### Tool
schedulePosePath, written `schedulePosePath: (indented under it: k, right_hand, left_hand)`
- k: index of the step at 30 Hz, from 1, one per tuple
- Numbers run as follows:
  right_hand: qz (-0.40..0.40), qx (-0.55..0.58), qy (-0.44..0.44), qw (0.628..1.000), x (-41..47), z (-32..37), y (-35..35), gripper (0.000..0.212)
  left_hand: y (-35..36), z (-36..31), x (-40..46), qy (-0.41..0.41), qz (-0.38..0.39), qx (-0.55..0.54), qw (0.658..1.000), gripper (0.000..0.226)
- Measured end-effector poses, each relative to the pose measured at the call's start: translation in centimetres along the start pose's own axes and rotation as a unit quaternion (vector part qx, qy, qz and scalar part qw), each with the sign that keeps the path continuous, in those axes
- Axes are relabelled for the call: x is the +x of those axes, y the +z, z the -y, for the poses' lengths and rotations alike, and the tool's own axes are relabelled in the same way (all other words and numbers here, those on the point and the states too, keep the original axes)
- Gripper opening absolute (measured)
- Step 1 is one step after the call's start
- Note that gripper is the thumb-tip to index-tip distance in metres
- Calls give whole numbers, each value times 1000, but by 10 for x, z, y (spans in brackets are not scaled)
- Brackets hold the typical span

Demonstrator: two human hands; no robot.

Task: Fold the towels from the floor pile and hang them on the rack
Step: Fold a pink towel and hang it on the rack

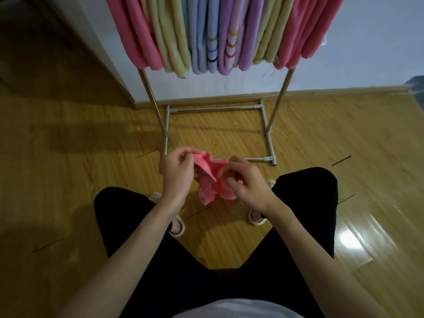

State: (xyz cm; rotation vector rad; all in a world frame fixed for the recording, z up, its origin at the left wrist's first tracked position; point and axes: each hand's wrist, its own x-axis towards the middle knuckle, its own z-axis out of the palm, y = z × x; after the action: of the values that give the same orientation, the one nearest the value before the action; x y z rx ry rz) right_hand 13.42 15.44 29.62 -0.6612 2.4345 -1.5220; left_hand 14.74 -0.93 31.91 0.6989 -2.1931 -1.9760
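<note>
Pink, crumpled towel (212, 180) hangs bunched, pinched between left hand (176, 173) and right hand (249, 187).

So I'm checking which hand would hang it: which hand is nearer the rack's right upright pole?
Right. The right hand grips the pink towel below and just left of the right upright pole; the left hand holds the towel's other end, farther left.

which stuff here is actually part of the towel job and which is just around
Part of the job:
- pink towel, pinched by left hand and right hand
- rack
- hung towels on the rack

Just around:
- slippers
- wooden floor
- baseboard
</note>
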Motion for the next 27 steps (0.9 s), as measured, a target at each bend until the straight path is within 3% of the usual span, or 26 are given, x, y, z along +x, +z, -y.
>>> schedulePosePath:
  k: [3,13,17,21,27]
  right_hand:
    - [-7,-13,-31,999,1,6,1,10]
    - [-5,-69,-73,995,11,6,-3,22]
    - [0,-78,-86,993,16,13,-18,10]
    - [8,-91,-99,991,16,16,-27,6]
    - [4,-94,-101,990,10,22,-47,12]
  left_hand:
    - [2,0,-1,-5,0,-3,1000,24]
    - [-2,-2,-4,-19,29,-31,999,21]
    - [-17,11,-2,36,107,69,991,20]
    - [-32,31,-2,107,218,232,942,29]
    - [-42,56,5,193,335,437,812,27]
